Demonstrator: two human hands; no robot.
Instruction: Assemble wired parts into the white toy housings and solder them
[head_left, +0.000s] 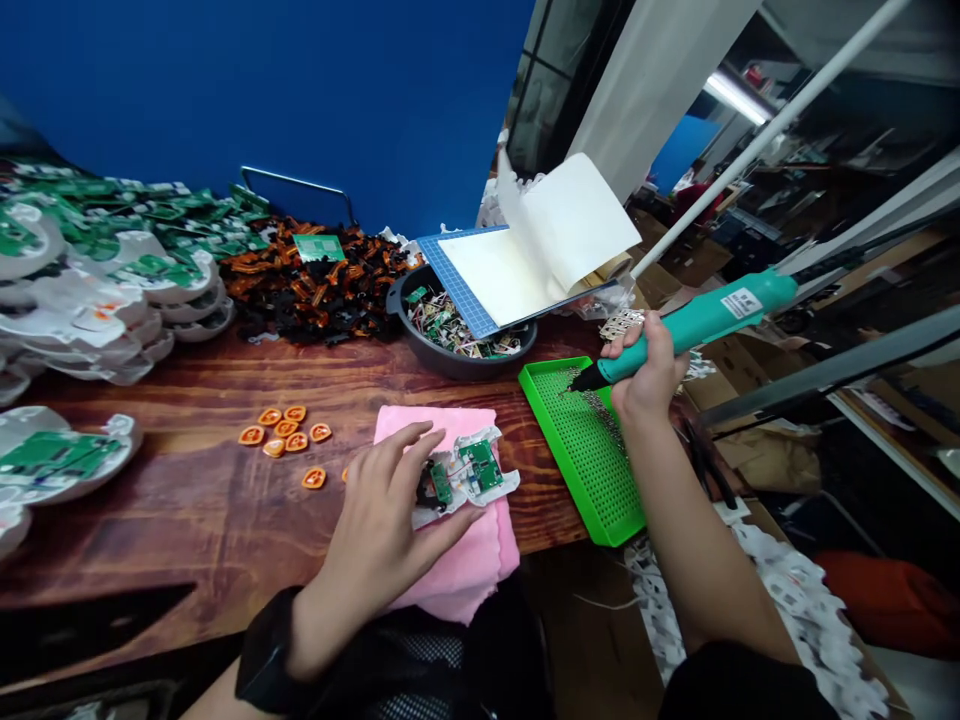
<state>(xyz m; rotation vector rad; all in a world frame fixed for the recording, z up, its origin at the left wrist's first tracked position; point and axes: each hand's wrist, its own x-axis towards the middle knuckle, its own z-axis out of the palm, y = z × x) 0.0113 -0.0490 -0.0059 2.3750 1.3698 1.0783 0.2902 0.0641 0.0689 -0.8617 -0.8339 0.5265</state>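
My right hand (651,372) is wrapped round a teal electric screwdriver (701,320). Its black nose points down to the left, with the tip over small screws in a green perforated tray (541,450). My left hand (379,500) has its fingers spread around the near left end of a white plastic housing (512,482); whether the fingertips press on it I cannot tell. Inside the housing sit green circuit boards (480,467), and part of it is hidden behind the hand. A folded pink cloth (472,560) lies under the housing on the wooden table (225,530).
Small orange parts (286,428) lie left of the cloth. White housings (75,320) are stacked at left, near piled green boards (150,215) and orange-black parts (315,290). Behind the cloth, a dark basin (450,363) holds wired boards, with an open notebook (517,265) across it.
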